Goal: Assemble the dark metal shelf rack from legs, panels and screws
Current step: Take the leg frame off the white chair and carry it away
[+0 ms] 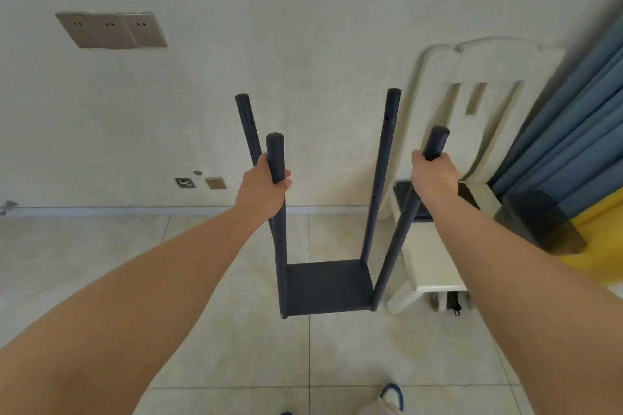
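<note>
The dark metal rack stands upright in front of me, with one square panel joined low down to its legs. The legs rise from the panel's corners and splay outward toward me. My left hand grips the near left leg just below its top. Round the near right leg, also near the top, my right hand is wrapped. The far left leg and far right leg stand free behind them. Small screw holes show along the legs.
A cream chair stands close to the rack's right, against the wall, with a dark panel lying on its seat. Blue curtains and something yellow fill the right side. Pale floor tiles spread below; my shoe shows at the bottom.
</note>
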